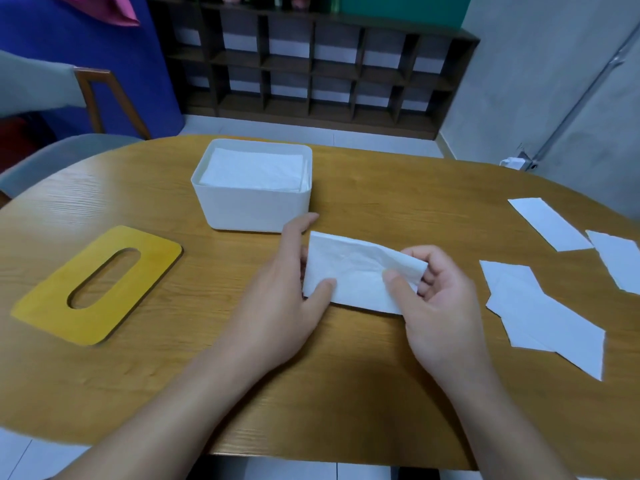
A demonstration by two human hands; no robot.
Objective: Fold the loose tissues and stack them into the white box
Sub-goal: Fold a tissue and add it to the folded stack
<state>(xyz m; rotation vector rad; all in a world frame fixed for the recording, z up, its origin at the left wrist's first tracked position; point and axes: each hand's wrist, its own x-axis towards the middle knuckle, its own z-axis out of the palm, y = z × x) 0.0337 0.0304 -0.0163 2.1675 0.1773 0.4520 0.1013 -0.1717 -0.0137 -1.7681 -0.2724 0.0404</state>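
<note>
— Report the hands.
— Left hand lies on the left end of a white tissue, thumb pressing its near edge, fingers behind the sheet. Right hand pinches the tissue's right end between thumb and fingers, that end lifted and curling over.
— Location of the tissue?
— On the wooden desk, just in front of the white box.
— Box contents?
— Stacked tissues, level near the rim; the count cannot be read from this angle.
— Remaining material?
— Loose tissues lie flat at the right of the desk, some overlapping, apart from the hands. A yellow lid with an oval slot lies left of the box, separate from it.
</note>
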